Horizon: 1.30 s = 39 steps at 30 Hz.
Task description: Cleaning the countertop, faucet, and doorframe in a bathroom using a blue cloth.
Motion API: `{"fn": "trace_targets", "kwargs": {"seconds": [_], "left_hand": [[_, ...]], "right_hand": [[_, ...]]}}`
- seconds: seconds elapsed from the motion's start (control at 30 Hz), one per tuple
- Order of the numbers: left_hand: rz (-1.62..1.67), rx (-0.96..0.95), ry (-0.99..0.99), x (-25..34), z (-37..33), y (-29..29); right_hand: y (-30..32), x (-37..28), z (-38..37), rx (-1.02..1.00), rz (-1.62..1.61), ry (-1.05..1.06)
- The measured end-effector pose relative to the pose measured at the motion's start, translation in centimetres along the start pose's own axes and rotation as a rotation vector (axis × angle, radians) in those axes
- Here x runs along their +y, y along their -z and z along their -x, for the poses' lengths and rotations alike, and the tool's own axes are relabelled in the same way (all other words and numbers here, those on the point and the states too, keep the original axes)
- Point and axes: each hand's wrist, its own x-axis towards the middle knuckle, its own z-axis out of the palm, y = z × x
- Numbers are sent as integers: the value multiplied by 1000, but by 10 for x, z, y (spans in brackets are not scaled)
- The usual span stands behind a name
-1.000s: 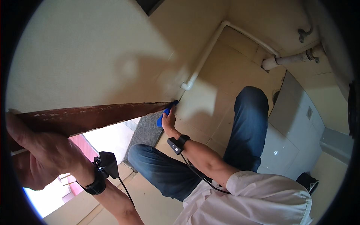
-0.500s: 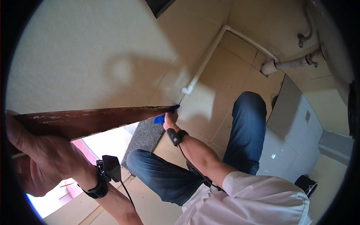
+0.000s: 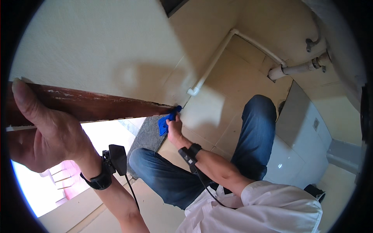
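Note:
My left hand (image 3: pixel 46 132) grips the edge of a dark brown wooden door (image 3: pixel 93 105) that reaches from the left to the middle of the view, thumb up along its face. My right hand (image 3: pixel 173 128) is shut on a blue cloth (image 3: pixel 166 121), pressed at the far bottom corner of the door where it meets the cream wall (image 3: pixel 101 50). Both wrists wear black bands with a cable. My knees in blue jeans (image 3: pixel 248 147) are bent below.
A white pipe (image 3: pixel 211 68) runs down the wall to the floor by the door corner. More pipes (image 3: pixel 299 68) sit at the upper right. Beige floor tiles (image 3: pixel 217 112), a grey mat (image 3: pixel 145 136) and a white fixture (image 3: pixel 307 151) surround my legs.
My right hand with the blue cloth has shifted slightly along the door's bottom corner. The left hand keeps its hold on the door edge; the view has tilted a little.

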Motion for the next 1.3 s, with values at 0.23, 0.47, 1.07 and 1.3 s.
{"fn": "trace_targets", "kwargs": {"seconds": [0.23,0.47,1.07,1.3], "left_hand": [[212,2,84,8,11,-7],[150,-14,73,3,8,1],[258,-80,81,22,13,-1],[139,-52,23,19,13,-3]], "right_hand": [[-22,-51,89,-151,405,269],[-52,-124,172,-406,377,758],[-7,-64,85,-199,628,508],[-13,-167,135,-549,465,858]]}}
